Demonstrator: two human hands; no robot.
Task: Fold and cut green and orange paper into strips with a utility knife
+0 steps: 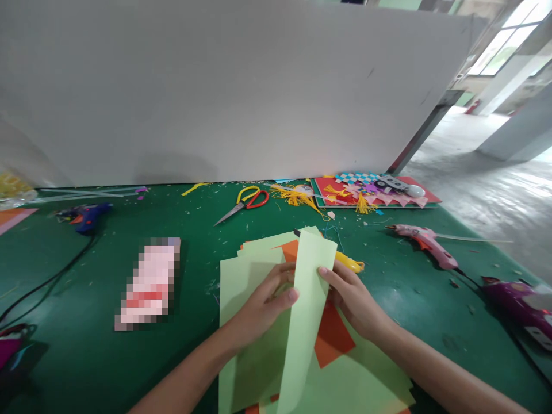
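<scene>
While the right hand pinches a pale green paper strip in the lower centre of the frame, the left hand — half-curled at its edge, any grip unclear — seems to steady it, probably next calling for light, even pressure.

Both hands on pale green paper above green and orange sheets, scissors beyond.

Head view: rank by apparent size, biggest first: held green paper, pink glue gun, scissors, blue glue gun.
1. Held green paper
2. Pink glue gun
3. Scissors and blue glue gun: too alike to rank.

The paper's nearness exaggerates its size.
</scene>
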